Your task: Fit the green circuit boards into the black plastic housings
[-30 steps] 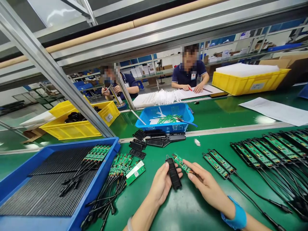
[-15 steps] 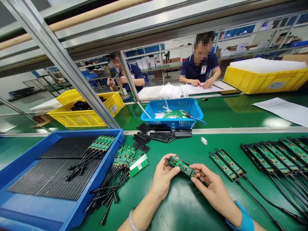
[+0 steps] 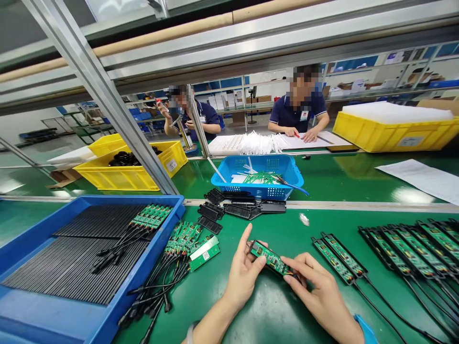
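Between my two hands is a green circuit board [image 3: 272, 260] seated in a narrow black plastic case, with a small digit display near its far left end. My left hand [image 3: 245, 270] grips the display end, thumb on the board's edge and index finger raised. At the other end, my right hand [image 3: 315, 284] pinches the board where short coloured wires meet a black cable; most of that cable is hidden by the hand. Left of my hands lies a pile of loose circuit boards [image 3: 184, 239] with black cables. Black plastic cases [image 3: 240, 210] are heaped beyond.
Cased boards with cables [image 3: 412, 248] line the right side. A blue tray [image 3: 89, 320] with black strips and boards stands left. Behind the cases is a blue basket [image 3: 265, 192] of ties with a cutter. A metal post [image 3: 107, 102] slants at left; two people work across the bench.
My left index finger has lifted off the case. My right fingers have shifted along the board's wire end. The view has tilted slightly up; the far-left person's hand has risen.
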`<state>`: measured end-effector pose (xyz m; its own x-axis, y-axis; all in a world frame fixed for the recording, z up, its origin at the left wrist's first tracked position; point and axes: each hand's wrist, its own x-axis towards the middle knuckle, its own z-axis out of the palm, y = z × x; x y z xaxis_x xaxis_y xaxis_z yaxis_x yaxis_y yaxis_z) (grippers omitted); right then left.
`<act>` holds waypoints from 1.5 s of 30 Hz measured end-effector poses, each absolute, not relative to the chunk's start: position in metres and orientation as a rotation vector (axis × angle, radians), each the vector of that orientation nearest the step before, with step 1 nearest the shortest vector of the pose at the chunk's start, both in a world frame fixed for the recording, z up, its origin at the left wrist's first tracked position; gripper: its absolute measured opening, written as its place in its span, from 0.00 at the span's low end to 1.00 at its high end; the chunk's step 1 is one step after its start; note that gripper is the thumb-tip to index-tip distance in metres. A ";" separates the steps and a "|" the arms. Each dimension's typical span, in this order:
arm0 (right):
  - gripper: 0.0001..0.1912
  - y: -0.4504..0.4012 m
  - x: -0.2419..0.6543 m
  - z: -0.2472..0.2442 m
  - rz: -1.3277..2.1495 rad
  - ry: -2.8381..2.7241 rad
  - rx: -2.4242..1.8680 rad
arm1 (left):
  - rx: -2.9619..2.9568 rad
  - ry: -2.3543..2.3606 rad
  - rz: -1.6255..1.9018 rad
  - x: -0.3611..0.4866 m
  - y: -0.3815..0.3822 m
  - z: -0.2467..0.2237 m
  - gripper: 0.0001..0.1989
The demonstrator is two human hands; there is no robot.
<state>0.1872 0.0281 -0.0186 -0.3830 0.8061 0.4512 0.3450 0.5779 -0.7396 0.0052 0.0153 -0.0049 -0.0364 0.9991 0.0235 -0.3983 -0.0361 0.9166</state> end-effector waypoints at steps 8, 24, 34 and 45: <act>0.20 0.021 0.180 -0.017 0.934 -1.951 -1.043 | 0.763 0.924 1.437 0.016 0.011 -0.005 0.51; 0.29 0.013 0.162 -0.028 1.969 -1.433 -1.031 | 0.724 0.987 1.309 0.019 0.005 0.002 0.44; 0.26 0.012 0.162 -0.022 1.905 -1.546 -1.069 | 0.616 0.986 1.337 0.009 0.013 0.001 0.16; 0.23 0.020 0.178 -0.015 1.262 -1.942 -1.233 | 0.832 1.018 1.414 0.007 0.012 0.006 0.38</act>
<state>0.1776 0.0201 -0.0146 -0.4562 0.8881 -0.0562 0.4120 0.1548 -0.8979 0.0068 0.0118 0.0063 -0.1008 0.9927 -0.0665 -0.3780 0.0237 0.9255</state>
